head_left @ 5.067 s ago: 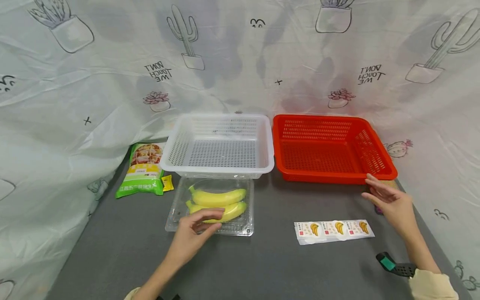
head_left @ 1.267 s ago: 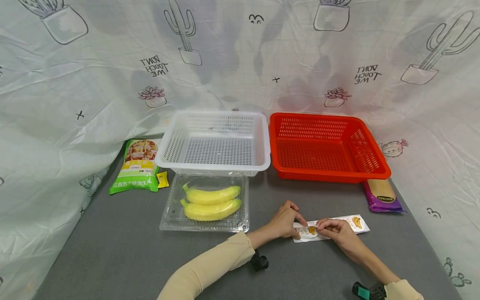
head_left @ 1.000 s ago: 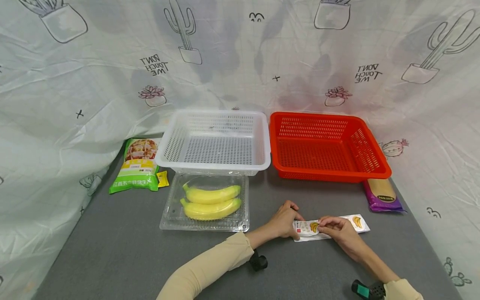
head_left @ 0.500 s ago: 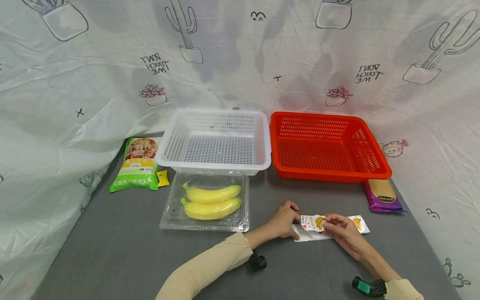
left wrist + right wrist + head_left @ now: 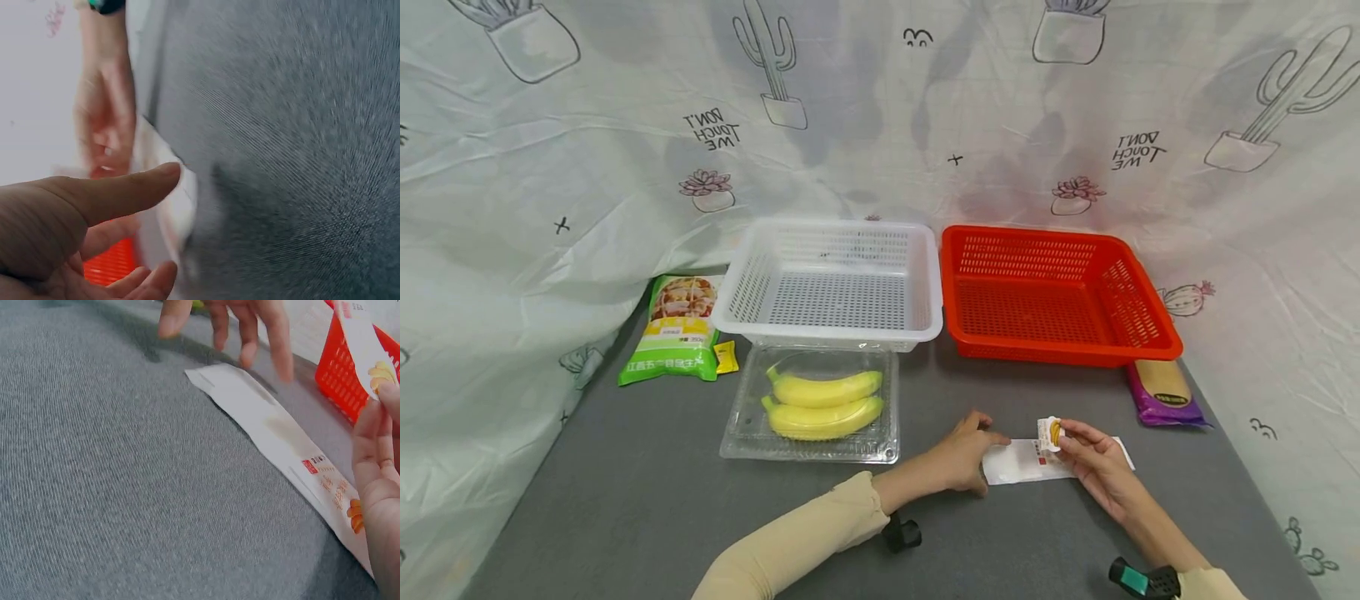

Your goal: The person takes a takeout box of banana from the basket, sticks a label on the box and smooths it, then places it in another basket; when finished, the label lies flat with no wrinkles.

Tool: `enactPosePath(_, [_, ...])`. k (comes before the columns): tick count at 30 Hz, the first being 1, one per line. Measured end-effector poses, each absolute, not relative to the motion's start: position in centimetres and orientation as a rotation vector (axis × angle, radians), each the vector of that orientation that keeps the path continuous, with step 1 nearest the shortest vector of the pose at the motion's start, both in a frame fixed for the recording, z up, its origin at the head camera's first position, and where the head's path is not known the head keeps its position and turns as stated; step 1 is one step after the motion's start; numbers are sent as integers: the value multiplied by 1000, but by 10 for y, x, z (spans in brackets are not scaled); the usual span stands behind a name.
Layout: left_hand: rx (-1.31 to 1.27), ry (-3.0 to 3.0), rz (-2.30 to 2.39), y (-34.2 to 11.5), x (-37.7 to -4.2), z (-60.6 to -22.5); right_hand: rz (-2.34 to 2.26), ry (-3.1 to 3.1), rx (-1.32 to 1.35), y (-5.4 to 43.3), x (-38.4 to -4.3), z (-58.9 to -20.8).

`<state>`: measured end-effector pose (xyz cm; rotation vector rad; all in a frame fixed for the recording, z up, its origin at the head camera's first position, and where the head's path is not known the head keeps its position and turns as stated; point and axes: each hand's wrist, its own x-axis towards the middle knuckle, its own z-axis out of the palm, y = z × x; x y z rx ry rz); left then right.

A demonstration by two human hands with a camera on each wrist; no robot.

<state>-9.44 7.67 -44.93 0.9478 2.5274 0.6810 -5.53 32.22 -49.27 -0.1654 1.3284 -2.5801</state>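
My right hand [image 5: 1101, 468] pinches a peeled banana sticker [image 5: 1049, 434] between thumb and fingertips, raised over the sticker strip [image 5: 1026, 463]. In the right wrist view the lifted sticker [image 5: 367, 347] hangs before the red basket. The strip lies on the table, its left part bare white backing, with a printed banana label [image 5: 331, 481] further right. At the strip's left end is my left hand [image 5: 958, 457], fingers parted and holding nothing; the right wrist view shows its fingers [image 5: 247, 337] apart from the backing. Two bananas [image 5: 825, 402] lie in a clear plastic clamshell box [image 5: 741, 446] to the left.
A white basket [image 5: 831, 333] and a red basket [image 5: 1060, 348] stand side by side at the back. A green food bag [image 5: 677, 333] and a small yellow packet [image 5: 726, 357] lie at left. A purple-edged packet [image 5: 1167, 396] lies partly under the red basket.
My right hand has peeled a sticker off the strip and lifted it up and to the right. Earlier, the left hand moved from the bananas to the strip; now it draws slightly back left.
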Motion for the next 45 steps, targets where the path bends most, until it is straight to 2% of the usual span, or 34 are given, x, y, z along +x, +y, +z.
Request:
enactPosePath(6, [1014,2479,1073,50,-89,-425,-2549,1483,38,318,-53,-484])
enactPosePath(12, [873,2268,1566,5,-90,-402,-2460,1615,314,307,-56,-470])
enactPosePath(23, [666,2336,1792,-96,-91,-390,-2313,1631,667,291,-60,-442])
enactPosePath(32, [648,2678,1671,-178,-82,-401,-2301,1617,651,276,-64,-423])
enactPosePath(36, [741,2831,1612,-208,-78,-414,-2323,1613,627,269,-64,-417])
enactPosePath(41, [885,2937,1509,-233,-78,-432,-2338,1613,564,258,-65,-411])
enactPosePath(45, [865,2894,1470,-242,-78,-443,-2289,1666,500,248,-66,-408])
